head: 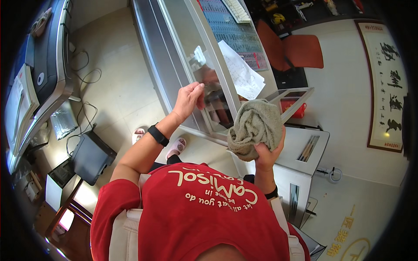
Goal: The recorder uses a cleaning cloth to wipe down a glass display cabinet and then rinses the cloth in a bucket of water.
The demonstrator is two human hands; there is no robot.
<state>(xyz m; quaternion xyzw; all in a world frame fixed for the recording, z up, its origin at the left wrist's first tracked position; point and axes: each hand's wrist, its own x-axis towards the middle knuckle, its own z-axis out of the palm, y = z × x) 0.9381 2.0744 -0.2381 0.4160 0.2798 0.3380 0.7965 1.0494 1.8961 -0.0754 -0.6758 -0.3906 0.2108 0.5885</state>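
Observation:
My left hand [191, 97] is raised in front of a glass pane [209, 70] in a light metal frame, its fingers curled in with nothing visible in them. Whether it touches the glass I cannot tell. A black band is on that wrist. My right hand [269, 153] grips a bunched grey-green cloth [254, 127] from below, with the thumb pressed into the folds. The cloth is by the near corner of the framed partition [225, 65] and hides part of it. A small open framed pane [297, 102] stands just beyond the cloth.
Behind the glass, a desk holds a white sheet [241, 71] and a keyboard [236, 9]. An orange-brown chair [302, 50] is beyond it. A white cabinet [294, 146] stands at the right. On the left are a large printer-like machine [49, 58], loose cables [86, 76] and a black box [91, 158].

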